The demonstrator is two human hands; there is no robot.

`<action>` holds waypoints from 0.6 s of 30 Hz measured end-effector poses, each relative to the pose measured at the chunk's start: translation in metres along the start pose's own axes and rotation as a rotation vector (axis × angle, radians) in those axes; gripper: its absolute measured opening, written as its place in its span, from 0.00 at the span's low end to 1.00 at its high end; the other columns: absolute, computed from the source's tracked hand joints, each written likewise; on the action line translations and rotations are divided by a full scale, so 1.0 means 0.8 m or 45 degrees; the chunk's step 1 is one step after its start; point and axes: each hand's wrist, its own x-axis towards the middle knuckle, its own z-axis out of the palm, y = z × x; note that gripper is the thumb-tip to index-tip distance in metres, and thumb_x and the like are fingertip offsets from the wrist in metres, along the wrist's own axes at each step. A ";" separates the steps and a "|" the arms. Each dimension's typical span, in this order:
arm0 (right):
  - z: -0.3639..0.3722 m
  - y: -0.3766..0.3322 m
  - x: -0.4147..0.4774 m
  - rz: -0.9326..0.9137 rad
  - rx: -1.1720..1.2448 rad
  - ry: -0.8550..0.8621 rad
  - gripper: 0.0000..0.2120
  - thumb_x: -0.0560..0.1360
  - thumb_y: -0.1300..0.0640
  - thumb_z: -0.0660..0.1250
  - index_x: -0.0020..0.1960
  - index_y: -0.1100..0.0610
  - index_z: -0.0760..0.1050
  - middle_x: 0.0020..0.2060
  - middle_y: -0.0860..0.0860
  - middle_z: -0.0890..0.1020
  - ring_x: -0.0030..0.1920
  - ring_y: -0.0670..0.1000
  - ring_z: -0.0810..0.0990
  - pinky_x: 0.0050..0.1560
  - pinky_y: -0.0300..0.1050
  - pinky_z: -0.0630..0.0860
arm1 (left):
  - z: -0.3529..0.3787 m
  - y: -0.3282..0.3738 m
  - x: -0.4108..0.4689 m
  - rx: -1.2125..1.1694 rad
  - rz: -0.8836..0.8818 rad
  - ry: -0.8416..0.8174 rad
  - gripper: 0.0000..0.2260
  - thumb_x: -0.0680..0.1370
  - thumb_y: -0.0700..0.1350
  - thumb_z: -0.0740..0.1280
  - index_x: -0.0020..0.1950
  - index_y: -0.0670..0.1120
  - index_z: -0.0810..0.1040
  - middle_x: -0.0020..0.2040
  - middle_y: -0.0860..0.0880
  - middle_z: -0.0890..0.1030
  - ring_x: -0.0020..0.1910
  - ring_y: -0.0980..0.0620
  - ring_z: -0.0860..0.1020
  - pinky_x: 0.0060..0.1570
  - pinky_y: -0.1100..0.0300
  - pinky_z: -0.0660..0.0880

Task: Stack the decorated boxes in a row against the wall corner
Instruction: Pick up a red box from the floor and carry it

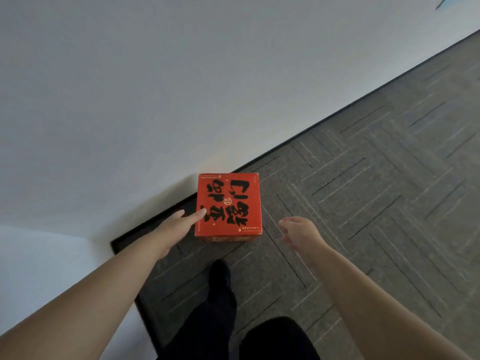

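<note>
A red decorated box (228,203) with black brush lettering on its top stands on the carpet, close to the white wall and near the wall corner. My left hand (179,224) reaches along the box's left side with straight fingers, a fingertip touching the top's left edge. My right hand (298,231) hovers to the right of the box, a short gap away, fingers relaxed and holding nothing.
The white wall (130,100) runs diagonally from lower left to upper right, with a black baseboard (145,229) at its foot. Grey patterned carpet (363,178) spreads to the right. My dark-clad legs and foot (220,281) stand just below the box.
</note>
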 end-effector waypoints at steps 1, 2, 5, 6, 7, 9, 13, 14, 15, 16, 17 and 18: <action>0.007 -0.004 0.032 0.032 -0.016 -0.013 0.04 0.77 0.57 0.66 0.48 0.55 0.79 0.35 0.51 0.79 0.36 0.53 0.77 0.35 0.46 0.71 | 0.001 0.001 0.034 0.002 -0.034 0.007 0.42 0.71 0.68 0.66 0.79 0.52 0.56 0.79 0.48 0.57 0.76 0.45 0.59 0.73 0.43 0.58; 0.016 -0.006 0.064 0.063 -0.026 -0.028 0.04 0.77 0.56 0.66 0.47 0.54 0.79 0.35 0.51 0.79 0.37 0.52 0.77 0.36 0.46 0.72 | 0.002 0.000 0.069 0.008 -0.063 0.019 0.43 0.71 0.68 0.67 0.79 0.52 0.55 0.79 0.48 0.57 0.76 0.45 0.59 0.74 0.44 0.58; 0.048 0.009 0.168 0.102 -0.052 -0.051 0.09 0.77 0.55 0.66 0.51 0.59 0.80 0.34 0.49 0.78 0.37 0.50 0.75 0.42 0.48 0.72 | 0.015 -0.018 0.173 0.071 -0.151 0.081 0.44 0.70 0.68 0.68 0.79 0.52 0.55 0.79 0.47 0.58 0.76 0.44 0.61 0.74 0.46 0.59; 0.061 0.016 0.204 0.115 -0.084 -0.062 0.12 0.78 0.54 0.65 0.54 0.61 0.80 0.35 0.50 0.78 0.37 0.49 0.74 0.44 0.49 0.71 | 0.020 -0.025 0.211 0.102 -0.167 0.105 0.45 0.69 0.67 0.69 0.79 0.52 0.54 0.79 0.47 0.58 0.76 0.44 0.60 0.73 0.47 0.60; 0.074 0.024 0.237 0.131 -0.127 -0.071 0.13 0.78 0.53 0.65 0.56 0.61 0.78 0.38 0.50 0.79 0.38 0.48 0.74 0.46 0.48 0.72 | 0.026 -0.030 0.246 0.131 -0.186 0.122 0.45 0.69 0.67 0.70 0.80 0.52 0.53 0.79 0.47 0.58 0.76 0.44 0.60 0.73 0.47 0.60; 0.102 0.032 0.303 0.160 -0.215 -0.113 0.17 0.79 0.50 0.64 0.63 0.60 0.74 0.45 0.50 0.79 0.42 0.48 0.75 0.50 0.47 0.71 | 0.036 -0.040 0.316 0.130 -0.192 0.181 0.48 0.69 0.65 0.71 0.80 0.51 0.51 0.79 0.46 0.57 0.76 0.43 0.59 0.73 0.46 0.60; 0.157 0.060 0.426 0.160 -0.402 -0.071 0.38 0.76 0.43 0.67 0.77 0.59 0.57 0.70 0.58 0.68 0.67 0.60 0.72 0.60 0.53 0.73 | 0.062 -0.064 0.435 -0.035 -0.231 0.271 0.54 0.66 0.65 0.73 0.80 0.48 0.47 0.79 0.46 0.56 0.77 0.44 0.58 0.74 0.47 0.58; 0.168 0.071 0.448 0.127 -0.446 -0.024 0.41 0.75 0.41 0.68 0.78 0.58 0.54 0.73 0.59 0.65 0.69 0.61 0.70 0.63 0.56 0.73 | 0.068 -0.072 0.458 -0.075 -0.242 0.277 0.57 0.63 0.67 0.74 0.80 0.47 0.47 0.79 0.46 0.57 0.76 0.45 0.60 0.73 0.48 0.60; 0.180 0.083 0.466 0.108 -0.466 0.014 0.43 0.74 0.40 0.68 0.78 0.58 0.52 0.73 0.59 0.64 0.70 0.61 0.69 0.64 0.58 0.72 | 0.074 -0.080 0.478 -0.102 -0.256 0.272 0.58 0.60 0.69 0.74 0.80 0.47 0.48 0.78 0.46 0.60 0.75 0.45 0.62 0.71 0.49 0.63; 0.190 0.094 0.481 0.114 -0.458 0.026 0.43 0.74 0.40 0.68 0.78 0.58 0.52 0.73 0.58 0.65 0.70 0.61 0.69 0.63 0.57 0.73 | 0.081 -0.088 0.493 -0.121 -0.275 0.250 0.57 0.59 0.69 0.74 0.79 0.46 0.53 0.76 0.46 0.65 0.72 0.45 0.67 0.67 0.50 0.67; 0.199 0.104 0.490 0.150 -0.417 0.012 0.41 0.74 0.40 0.68 0.77 0.59 0.54 0.71 0.58 0.68 0.68 0.61 0.72 0.60 0.54 0.74 | 0.089 -0.094 0.506 -0.129 -0.297 0.210 0.52 0.61 0.68 0.74 0.77 0.47 0.60 0.72 0.46 0.70 0.68 0.45 0.71 0.62 0.51 0.70; 0.206 0.112 0.496 0.196 -0.361 -0.006 0.38 0.74 0.41 0.69 0.74 0.60 0.58 0.68 0.57 0.72 0.65 0.61 0.74 0.56 0.51 0.74 | 0.095 -0.098 0.514 -0.142 -0.311 0.171 0.44 0.63 0.66 0.74 0.74 0.48 0.67 0.68 0.47 0.75 0.64 0.45 0.74 0.58 0.51 0.73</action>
